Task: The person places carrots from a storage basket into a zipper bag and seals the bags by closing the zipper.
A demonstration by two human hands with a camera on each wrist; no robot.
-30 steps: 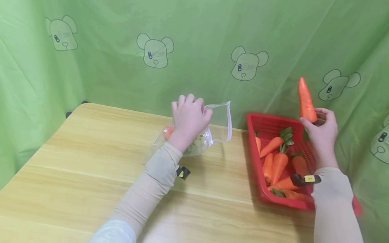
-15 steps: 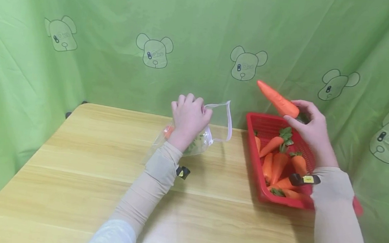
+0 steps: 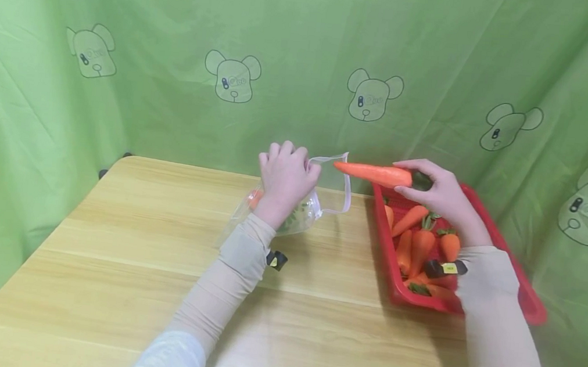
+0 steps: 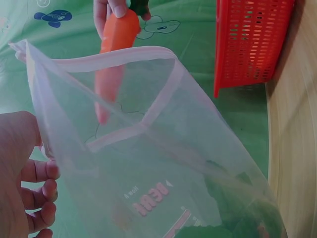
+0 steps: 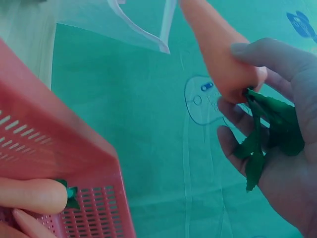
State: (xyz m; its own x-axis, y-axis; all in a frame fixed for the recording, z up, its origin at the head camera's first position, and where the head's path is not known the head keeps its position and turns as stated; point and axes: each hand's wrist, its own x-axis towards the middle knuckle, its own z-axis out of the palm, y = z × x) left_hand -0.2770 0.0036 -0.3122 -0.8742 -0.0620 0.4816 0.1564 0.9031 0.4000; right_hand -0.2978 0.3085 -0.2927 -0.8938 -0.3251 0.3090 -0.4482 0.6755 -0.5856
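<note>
A carrot (image 3: 379,174) with green leaves lies level in my right hand (image 3: 442,193), pinched between thumb and fingers near its leafy end. Its pointed tip reaches the open mouth of a clear zip bag (image 4: 163,163). My left hand (image 3: 289,180) grips the bag's rim at one side, fingers curled over the edge, as the left wrist view shows. Inside the bag are green leaves (image 4: 237,208) and something orange (image 3: 254,199), partly hidden by my left hand. In the right wrist view the carrot's leaves (image 5: 272,124) hang across my right palm.
A red plastic basket (image 3: 384,255) with several carrots (image 3: 422,250) stands at the right of the wooden table (image 3: 159,288), under my right forearm. A green curtain (image 3: 298,20) with bear-head prints hangs behind the table's far edge.
My right hand has moved left from above the basket, bringing the carrot to the bag's mouth. The carrot has tipped from nearly upright to level. My left hand and the bag stay in place.
</note>
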